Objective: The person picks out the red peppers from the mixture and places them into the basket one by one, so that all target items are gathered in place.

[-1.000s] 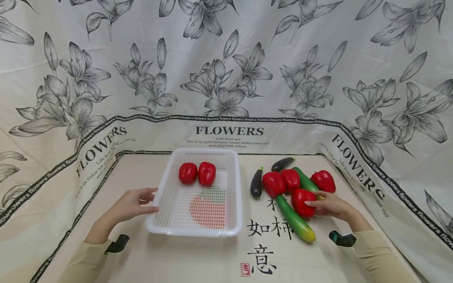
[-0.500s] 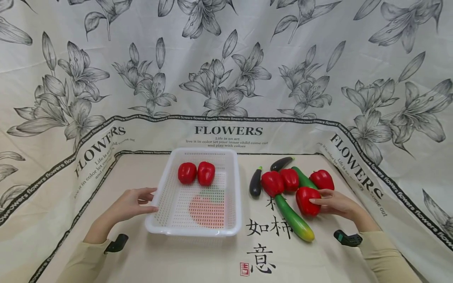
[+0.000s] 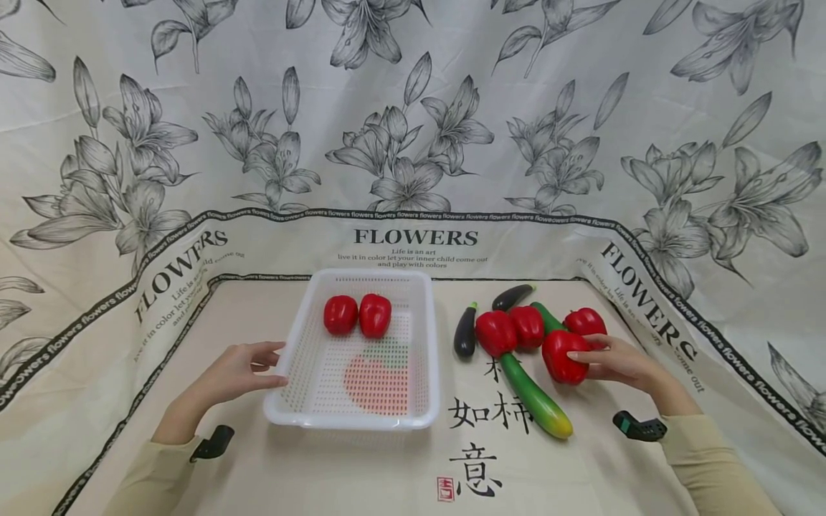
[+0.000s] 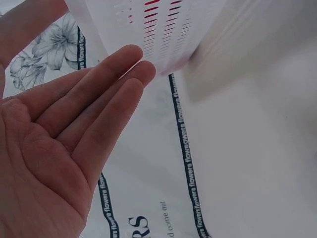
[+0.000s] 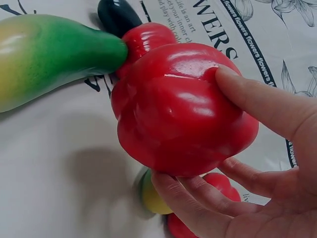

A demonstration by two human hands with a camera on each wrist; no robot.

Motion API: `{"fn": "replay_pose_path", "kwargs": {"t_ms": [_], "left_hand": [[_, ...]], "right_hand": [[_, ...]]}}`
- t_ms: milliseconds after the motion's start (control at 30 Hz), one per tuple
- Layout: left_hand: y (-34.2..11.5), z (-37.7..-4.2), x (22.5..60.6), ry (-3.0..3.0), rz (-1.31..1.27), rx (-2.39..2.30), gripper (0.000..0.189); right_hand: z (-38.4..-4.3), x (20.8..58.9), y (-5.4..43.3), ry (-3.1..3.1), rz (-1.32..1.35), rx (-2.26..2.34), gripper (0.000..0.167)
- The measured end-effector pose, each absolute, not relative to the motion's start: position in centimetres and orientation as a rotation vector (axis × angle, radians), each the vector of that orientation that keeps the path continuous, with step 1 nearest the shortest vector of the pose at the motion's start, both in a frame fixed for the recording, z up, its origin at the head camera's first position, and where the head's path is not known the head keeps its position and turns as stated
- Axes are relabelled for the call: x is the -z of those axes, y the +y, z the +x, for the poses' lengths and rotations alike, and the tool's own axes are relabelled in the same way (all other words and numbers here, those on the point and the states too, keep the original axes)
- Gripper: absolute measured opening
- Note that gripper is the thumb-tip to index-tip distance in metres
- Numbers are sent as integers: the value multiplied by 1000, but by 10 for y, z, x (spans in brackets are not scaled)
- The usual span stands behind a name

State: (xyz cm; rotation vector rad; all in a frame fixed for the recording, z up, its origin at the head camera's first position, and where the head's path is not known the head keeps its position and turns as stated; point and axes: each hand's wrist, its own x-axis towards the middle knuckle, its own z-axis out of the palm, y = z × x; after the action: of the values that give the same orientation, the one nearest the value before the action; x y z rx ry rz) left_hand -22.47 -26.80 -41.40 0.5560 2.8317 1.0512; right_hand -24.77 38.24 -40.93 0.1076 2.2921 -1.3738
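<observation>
My right hand (image 3: 621,362) grips a glossy red bell pepper (image 3: 565,357) between thumb and fingers, at the right of the head view. In the right wrist view the bell pepper (image 5: 183,114) hangs over the cloth, its shadow below left. My left hand (image 3: 241,369) is at the left rim of a white perforated plastic basket (image 3: 351,421); in the left wrist view its straight fingers (image 4: 106,106) lie right by the basket's wall (image 4: 163,37). Two red bell peppers (image 3: 340,315) sit inside the basket, toward its far end.
Right of the basket lie two dark eggplants (image 3: 464,331), a green zucchini with a yellow end (image 3: 535,398), and another green one (image 3: 548,319) partly hidden. More red bell peppers (image 3: 495,333) lie among them. A floral curtain (image 3: 413,158) stands behind and along both sides.
My right hand has moved slightly right and up with the red bell pepper, away from the nearer zucchini. My left hand stays by the basket's rim.
</observation>
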Motion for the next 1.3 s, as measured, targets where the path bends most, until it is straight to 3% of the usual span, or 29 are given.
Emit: {"fn": "replay_pose_path", "kwargs": {"t_ms": [1033, 1300], "left_hand": [[-267, -228, 411, 2841, 533, -985, 74], [-267, -228, 411, 2831, 532, -989, 74]], "right_hand": [[-267, 371, 351, 2378, 9, 1263, 88], [-275, 366, 335, 2396, -61, 1244, 81]]}}
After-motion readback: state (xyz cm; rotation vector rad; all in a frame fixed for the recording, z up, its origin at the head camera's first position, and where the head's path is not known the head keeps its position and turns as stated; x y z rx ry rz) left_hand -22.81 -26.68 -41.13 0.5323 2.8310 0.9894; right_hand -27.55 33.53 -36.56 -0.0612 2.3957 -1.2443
